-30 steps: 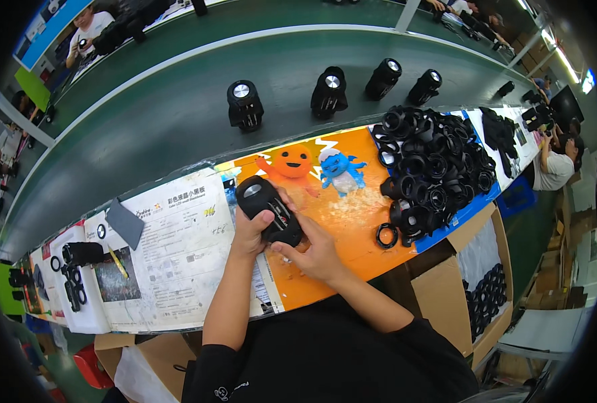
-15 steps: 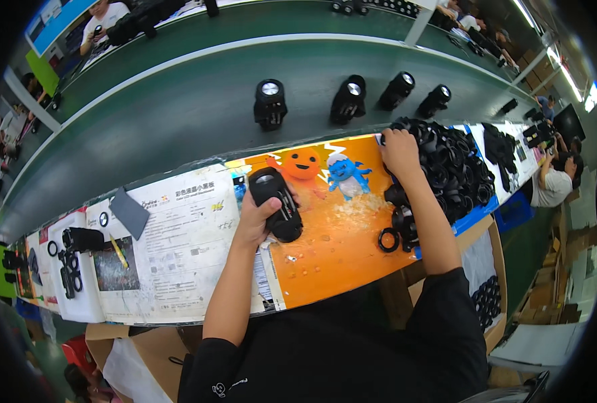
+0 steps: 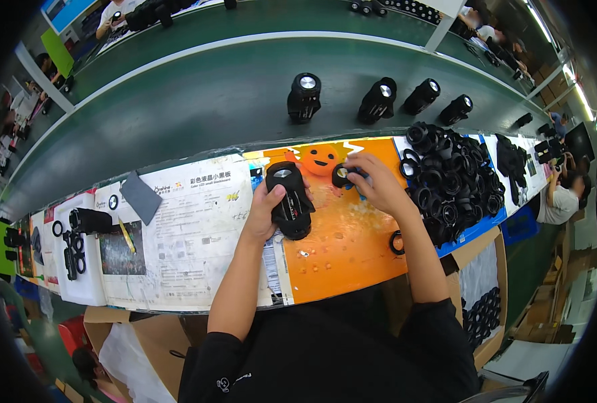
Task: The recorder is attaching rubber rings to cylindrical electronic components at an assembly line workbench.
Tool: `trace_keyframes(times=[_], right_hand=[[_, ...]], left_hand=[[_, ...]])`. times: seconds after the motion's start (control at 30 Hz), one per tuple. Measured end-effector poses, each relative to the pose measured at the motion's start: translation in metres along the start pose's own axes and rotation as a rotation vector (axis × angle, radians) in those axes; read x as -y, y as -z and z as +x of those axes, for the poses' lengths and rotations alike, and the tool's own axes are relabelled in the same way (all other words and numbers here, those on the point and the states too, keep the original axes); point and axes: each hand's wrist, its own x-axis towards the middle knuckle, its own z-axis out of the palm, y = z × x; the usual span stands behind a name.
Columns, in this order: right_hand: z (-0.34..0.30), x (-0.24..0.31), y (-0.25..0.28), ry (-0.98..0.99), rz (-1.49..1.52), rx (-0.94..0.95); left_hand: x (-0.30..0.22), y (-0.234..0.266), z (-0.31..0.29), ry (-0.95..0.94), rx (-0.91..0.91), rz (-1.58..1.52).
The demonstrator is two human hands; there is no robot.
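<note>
My left hand (image 3: 261,213) is wrapped round a black cylindrical portable speaker (image 3: 293,216), held tilted over the orange mat (image 3: 338,269). A round silver disc shows at the speaker's upper end. To its right, my right hand (image 3: 380,187) pinches a small black ring (image 3: 340,176) between thumb and fingers, a short way from the speaker and not touching it. Beside my right forearm lies a large heap of black ring-shaped parts (image 3: 456,178) on a blue sheet. One loose black ring (image 3: 397,242) lies on the mat, partly behind that forearm.
Several black speakers (image 3: 304,98) stand on the green conveyor belt (image 3: 197,101) beyond the bench. Leftward are a grey cloth (image 3: 141,196), a yellow pen (image 3: 126,238), and a white foam tray (image 3: 83,275) with black parts. Cardboard boxes (image 3: 471,258) stand below the bench edge. Other people work farther off.
My right hand has come leftward from the heap, bringing a black ring near the speaker. The speaker's silver end disc now shows. The whole view has shifted slightly.
</note>
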Motion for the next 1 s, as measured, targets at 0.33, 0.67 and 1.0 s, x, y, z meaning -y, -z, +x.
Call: trace_keyframes(times=[0.33,0.67,1.0], right_hand=[[-0.01,0.018,-0.043,-0.089,-0.157,-0.224],[0.055,0.087,0.038,-0.178,0.746,0.329],[0.056,0.103,0.044,0.225,0.3,0.381]], left_hand=[[0.003,-0.005,-0.003,-0.028,0.053,0.176],[0.004,-0.012,-0.007,0.028,0.044,0.445],[-0.001,-0.012,-0.008,0.041,0.062,0.46]])
